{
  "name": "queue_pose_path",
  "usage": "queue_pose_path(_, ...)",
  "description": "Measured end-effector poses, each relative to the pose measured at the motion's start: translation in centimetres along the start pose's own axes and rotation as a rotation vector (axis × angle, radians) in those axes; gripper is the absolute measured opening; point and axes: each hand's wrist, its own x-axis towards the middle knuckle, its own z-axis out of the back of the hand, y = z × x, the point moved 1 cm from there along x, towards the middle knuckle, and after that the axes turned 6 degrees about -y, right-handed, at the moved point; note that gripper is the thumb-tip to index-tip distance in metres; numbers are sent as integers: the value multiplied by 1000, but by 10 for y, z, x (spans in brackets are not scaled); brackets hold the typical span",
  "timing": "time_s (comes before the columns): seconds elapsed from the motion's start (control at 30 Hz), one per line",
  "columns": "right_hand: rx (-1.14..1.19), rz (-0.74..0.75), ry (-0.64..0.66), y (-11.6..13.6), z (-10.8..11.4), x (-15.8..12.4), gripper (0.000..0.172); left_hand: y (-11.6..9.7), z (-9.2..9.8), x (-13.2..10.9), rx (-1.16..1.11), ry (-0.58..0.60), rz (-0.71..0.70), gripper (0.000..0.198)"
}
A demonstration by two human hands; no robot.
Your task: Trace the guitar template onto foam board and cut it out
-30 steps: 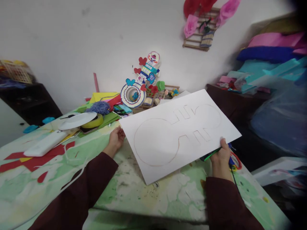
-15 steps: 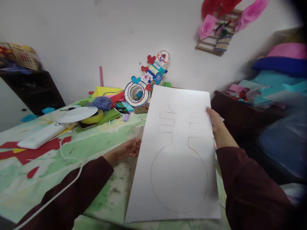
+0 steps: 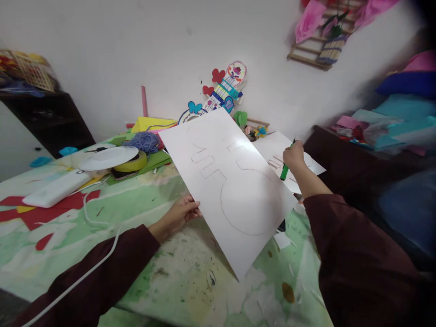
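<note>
My left hand (image 3: pixel 185 212) pinches the left edge of a large white sheet (image 3: pixel 252 204), which is tilted above the table. Thin lines on the sheet outline a round body and a notched neck. My right hand (image 3: pixel 293 156) is closed around a slim green tool that looks like a utility knife (image 3: pixel 284 172); its kind is not fully clear. Below that hand, a second white sheet (image 3: pixel 272 143) with small drawn bars lies partly hidden behind the first. Further back, a decorated paper guitar (image 3: pixel 221 95) leans on the wall, its round part mostly covered by the sheet.
On the left of the table (image 3: pixel 136 245) lie red paper pieces (image 3: pixel 64 213), a white plate (image 3: pixel 109 158), yellow tape (image 3: pixel 136 164), purple yarn (image 3: pixel 145 142) and a white glue gun (image 3: pixel 51 190) with its cable. Paper scraps (image 3: pixel 282 240) are at right.
My right hand has let go of the large sheet and now grips the green tool. My left hand has taken the sheet's left edge. The sheet has turned and tipped leftward, uncovering the second sheet.
</note>
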Motion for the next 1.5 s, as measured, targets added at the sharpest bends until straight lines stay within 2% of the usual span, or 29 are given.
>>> queue_pose_path(0.07, -133, 78, 87, 11, 14, -10, 21, 12, -6, -9, -38, -100, -2, 14)
queue_pose_path(0.13, -172, 139, 140, 26, 29, -26, 37, 24, -13, -19, -68, -147, 14, 14)
queue_pose_path(0.2, -416, 341, 271, 42, 41, -46, 47, 34, -19, -30, -93, -176, 28, 16)
queue_pose_path(0.27, -666, 466, 357, 54, 51, -66, 48, 41, -24, -40, -114, -213, 35, 18)
queue_pose_path(0.33, -803, 515, 498, 60, 57, -88, 45, 46, -28, -51, -93, -208, 76, 20)
queue_pose_path(0.4, -886, 513, 648, 59, 63, -108, 41, 47, -31, -64, 3, -107, 208, 21)
queue_pose_path(0.5, -1025, 505, 838, 56, 69, -137, 35, 36, -36, -82, 255, 224, 514, 24)
queue_pose_path(0.53, -1065, 511, 897, 55, 70, -145, 33, 27, -38, -84, 342, 344, 553, 26)
queue_pose_path(0.6, -1116, 508, 1016, 53, 73, -161, 30, 3, -44, -75, 505, 484, 393, 30)
queue_pose_path(0.63, -1130, 491, 1073, 52, 73, -169, 29, -9, -47, -64, 609, 486, 238, 29)
queue_pose_path(0.67, -1138, 466, 1124, 50, 74, -176, 28, -22, -50, -48, 733, 445, 31, 28)
queue_pose_path(0.73, -1133, 418, 1202, 46, 74, -189, 27, -38, -54, -10, 1024, 274, -388, 28)
queue_pose_path(0.8, -1112, 404, 1234, 41, 75, -201, 25, -37, -57, 29, 1303, 86, -663, 37)
queue_pose_path(0.83, -1102, 403, 1237, 39, 76, -207, 23, -31, -57, 46, 1425, 69, -734, 42)
queue_pose_path(0.93, -1095, 375, 1237, 34, 82, -224, 21, 2, -55, 76, 1704, 155, -784, 56)
queue_pose_path(1.0, -1119, 344, 1248, 34, 90, -235, 20, 22, -51, 78, 1811, 237, -795, 59)
queue_pose_path(1.07, -1153, 332, 1279, 35, 100, -246, 19, 32, -45, 73, 1863, 296, -804, 61)
queue_pose_path(1.17, -1144, 349, 1363, 38, 114, -263, 14, 32, -33, 63, 1890, 372, -811, 63)
queue_pose_path(1.3, -1093, 409, 1447, 41, 122, -277, 9, 22, -13, 55, 1898, 509, -806, 65)
queue_pose_path(1.43, -1031, 426, 1493, 40, 113, -281, 10, 15, -2, 52, 1884, 625, -820, 67)
queue_pose_path(1.5, -981, 438, 1497, 40, 103, -282, 20, 13, -1, 53, 1874, 641, -813, 67)
